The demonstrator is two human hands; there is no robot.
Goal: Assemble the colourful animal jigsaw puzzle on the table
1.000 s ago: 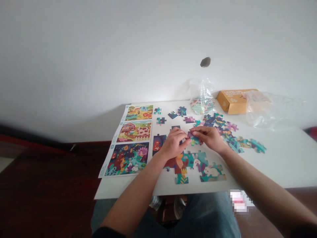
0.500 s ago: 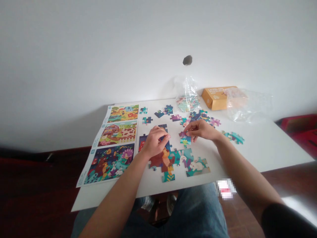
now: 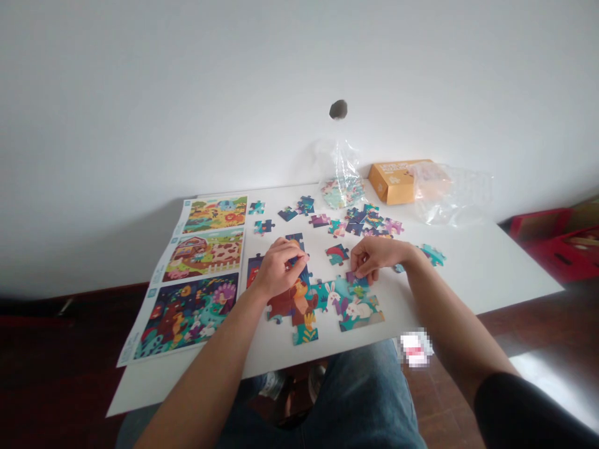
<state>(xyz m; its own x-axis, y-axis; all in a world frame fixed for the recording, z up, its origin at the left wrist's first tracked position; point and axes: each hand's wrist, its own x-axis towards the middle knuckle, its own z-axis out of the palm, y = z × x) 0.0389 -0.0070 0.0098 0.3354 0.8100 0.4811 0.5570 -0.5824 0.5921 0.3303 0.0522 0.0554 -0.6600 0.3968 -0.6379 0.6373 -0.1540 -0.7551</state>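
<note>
Touching one puzzle [image 3: 358, 308]: left hand [image 3: 278, 268], right hand [image 3: 377, 255]

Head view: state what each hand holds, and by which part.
Right hand: fingers pinch a teal piece by its top edge. Left hand: fingers grip a blue piece by its edge.

Orange box [image 3: 392, 182] lettering too blurred.

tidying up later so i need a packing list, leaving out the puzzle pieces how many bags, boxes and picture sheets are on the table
plastic bags: 2
orange box: 1
picture sheet: 1
total: 4
</note>
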